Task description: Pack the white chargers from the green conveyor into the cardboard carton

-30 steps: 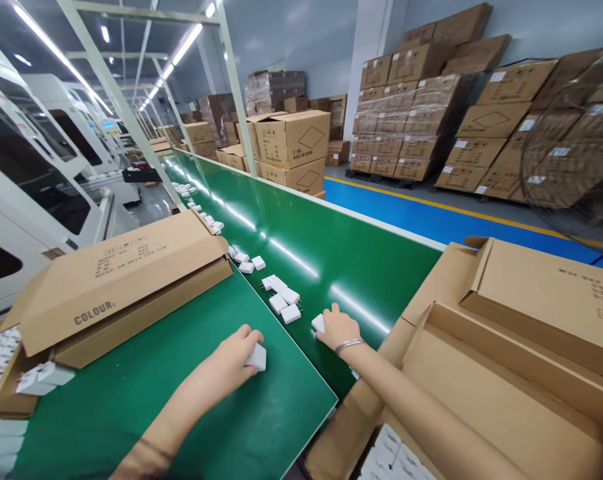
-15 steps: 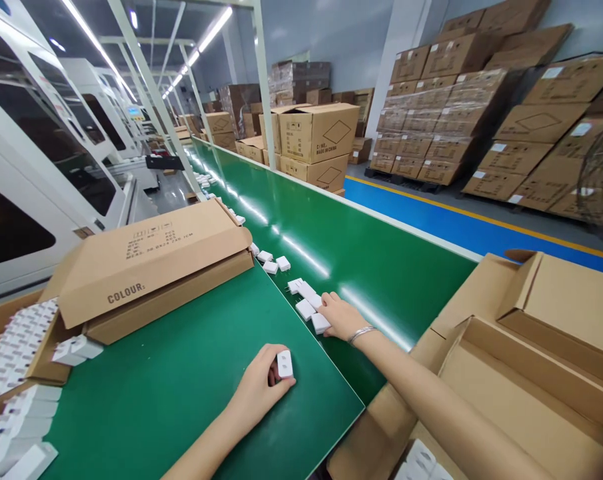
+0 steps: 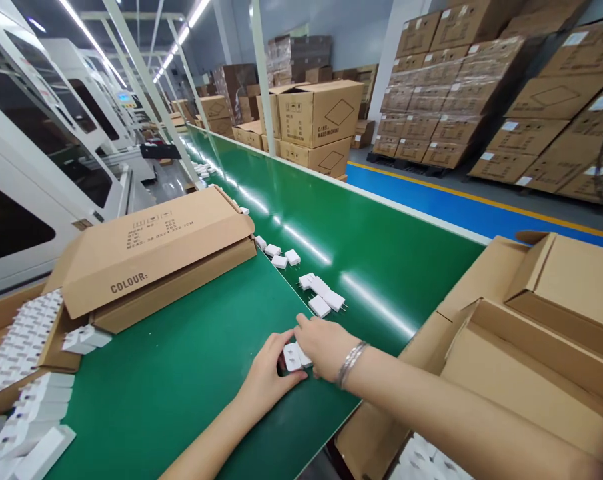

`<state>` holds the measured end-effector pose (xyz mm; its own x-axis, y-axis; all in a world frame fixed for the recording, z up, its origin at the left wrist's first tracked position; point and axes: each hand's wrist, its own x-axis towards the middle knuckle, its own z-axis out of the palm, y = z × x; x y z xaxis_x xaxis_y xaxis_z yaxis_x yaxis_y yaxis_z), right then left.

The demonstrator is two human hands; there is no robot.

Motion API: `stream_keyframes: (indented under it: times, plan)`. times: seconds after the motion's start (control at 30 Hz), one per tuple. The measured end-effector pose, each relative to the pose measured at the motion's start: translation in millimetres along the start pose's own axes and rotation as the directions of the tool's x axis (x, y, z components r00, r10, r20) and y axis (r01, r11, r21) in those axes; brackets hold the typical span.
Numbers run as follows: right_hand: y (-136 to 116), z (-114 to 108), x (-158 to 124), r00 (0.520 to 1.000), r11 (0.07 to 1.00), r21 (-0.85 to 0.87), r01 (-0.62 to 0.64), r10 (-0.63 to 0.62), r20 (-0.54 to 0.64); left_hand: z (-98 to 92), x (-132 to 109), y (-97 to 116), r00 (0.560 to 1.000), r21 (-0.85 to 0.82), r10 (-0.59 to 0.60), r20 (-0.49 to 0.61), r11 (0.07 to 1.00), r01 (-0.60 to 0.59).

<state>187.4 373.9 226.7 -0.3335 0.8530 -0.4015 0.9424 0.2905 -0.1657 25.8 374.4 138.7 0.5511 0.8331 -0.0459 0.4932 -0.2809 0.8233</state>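
A white plug charger (image 3: 292, 358), prongs facing me, sits between the thumb and fingers of my left hand (image 3: 267, 370) above the green tabletop (image 3: 181, 393). Right against it is a second white charger (image 3: 305, 359), gripped by my right hand (image 3: 326, 345), whose fingers partly cover it. Both hands meet near the tabletop's right edge. Just beyond them, several loose chargers (image 3: 320, 306) lie on the green conveyor belt (image 3: 381, 267), their metal pins pointing different ways.
A closed carton (image 3: 176, 247) lies on the tabletop at left, beside a box of packed chargers (image 3: 24, 343). More chargers (image 3: 44, 413) stand in a row at the lower left. Open cardboard boxes (image 3: 531, 373) are at my right. Stacked cartons (image 3: 321, 113) stand behind the belt.
My right hand has come back from the belt with a charger and now meets my left hand. The loose chargers on the belt appear shifted slightly right in view.
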Motion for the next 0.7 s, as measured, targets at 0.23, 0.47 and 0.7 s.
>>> stream_keyframes:
  times: [0.23, 0.47, 0.7]
  plan:
    - [96, 26, -12, 0.953, 0.956, 0.073, -0.284, 0.290, -0.088, -65.1, 34, 40, 0.991, 0.234, -0.013, 0.136, 0.972, -0.020]
    - [109, 79, 24, 0.847, 0.863, 0.144, -0.484, 0.503, -0.173, -0.1, 151, 67, 0.921, 0.604, 0.093, 0.378, 0.730, -0.321]
    - [117, 68, -14, 0.866, 0.876, 0.192, -0.443, 0.473, -0.160, 19.3, 166, 72, 0.891, 0.602, 0.107, 0.441, 0.701, -0.383]
